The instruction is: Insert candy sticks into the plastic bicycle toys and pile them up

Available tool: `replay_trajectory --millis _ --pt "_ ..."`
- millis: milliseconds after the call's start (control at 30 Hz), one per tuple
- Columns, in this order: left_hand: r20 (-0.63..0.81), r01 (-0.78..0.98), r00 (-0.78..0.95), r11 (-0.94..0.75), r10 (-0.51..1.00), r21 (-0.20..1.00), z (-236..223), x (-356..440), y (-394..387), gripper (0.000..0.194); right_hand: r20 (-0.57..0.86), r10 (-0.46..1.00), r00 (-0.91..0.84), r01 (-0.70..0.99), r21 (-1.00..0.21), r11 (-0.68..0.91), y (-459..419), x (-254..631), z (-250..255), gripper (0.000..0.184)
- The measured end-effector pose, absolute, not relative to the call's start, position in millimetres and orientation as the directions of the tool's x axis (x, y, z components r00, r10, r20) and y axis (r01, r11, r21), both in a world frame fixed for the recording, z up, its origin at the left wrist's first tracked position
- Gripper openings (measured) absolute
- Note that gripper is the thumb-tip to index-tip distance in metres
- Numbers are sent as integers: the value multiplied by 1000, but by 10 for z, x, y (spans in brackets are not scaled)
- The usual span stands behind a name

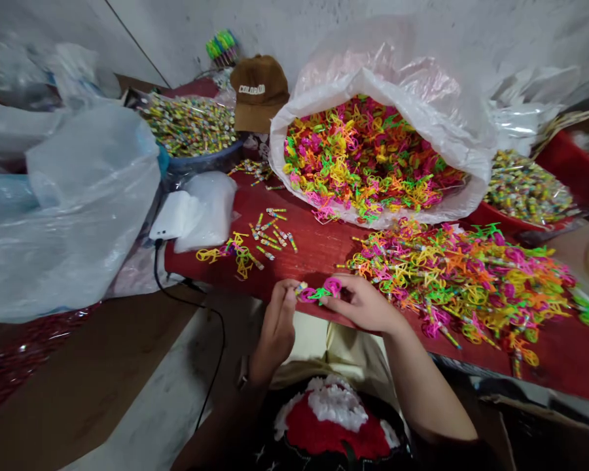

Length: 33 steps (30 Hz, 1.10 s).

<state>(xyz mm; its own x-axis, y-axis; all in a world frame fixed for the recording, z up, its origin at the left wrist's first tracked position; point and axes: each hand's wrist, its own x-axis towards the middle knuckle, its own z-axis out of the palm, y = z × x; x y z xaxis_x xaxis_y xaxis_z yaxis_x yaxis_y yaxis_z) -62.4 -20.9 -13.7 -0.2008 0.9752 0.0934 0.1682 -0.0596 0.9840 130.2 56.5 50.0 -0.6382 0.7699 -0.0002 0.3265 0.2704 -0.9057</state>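
Over the table's front edge, my left hand (276,324) pinches a short patterned tube (301,287) between thumb and fingertips. My right hand (368,306) is closed on a small plastic toy piece (320,294) with pink rings and a green middle, shaped like a tiny bicycle. The tube and the toy piece meet between my hands; whether they are joined I cannot tell. Several loose patterned tubes (273,230) lie just beyond my left hand, beside a few yellow and purple toy pieces (235,252). A large heap of toy pieces with tubes (451,275) spreads to the right.
A white sack (277,140) of colourful plastic pieces lies open at the back. Left of it are a brown cap (260,91) and a blue basin (201,162) of tubes. A white power bank (169,216) trails a black cable. Another tub of tubes (527,190) stands right.
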Motion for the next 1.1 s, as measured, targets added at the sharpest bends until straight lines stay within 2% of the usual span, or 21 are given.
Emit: replay_trajectory --millis 200,400,600,733,967,1100 --pt "59 111 20 -61 998 992 -87 -463 -251 30 -15 713 -701 186 -969 162 429 1537 461 20" --pt "25 119 139 -42 990 992 -71 -413 -334 29 -29 741 -671 170 -979 115 347 1604 387 16" --pt "99 176 166 -128 981 976 -50 -393 -345 21 -84 737 -670 101 -995 -22 294 1616 341 15" --pt "200 170 186 -232 962 958 -46 -379 -333 19 -115 773 -624 72 -993 -90 259 1601 325 16" --pt "382 306 195 -426 903 851 -4 -350 -298 17 -27 906 -423 109 -994 21 127 1537 333 8" --pt "415 362 189 -456 890 813 -9 -333 -277 16 -82 917 -390 28 -997 -77 87 1522 282 17"
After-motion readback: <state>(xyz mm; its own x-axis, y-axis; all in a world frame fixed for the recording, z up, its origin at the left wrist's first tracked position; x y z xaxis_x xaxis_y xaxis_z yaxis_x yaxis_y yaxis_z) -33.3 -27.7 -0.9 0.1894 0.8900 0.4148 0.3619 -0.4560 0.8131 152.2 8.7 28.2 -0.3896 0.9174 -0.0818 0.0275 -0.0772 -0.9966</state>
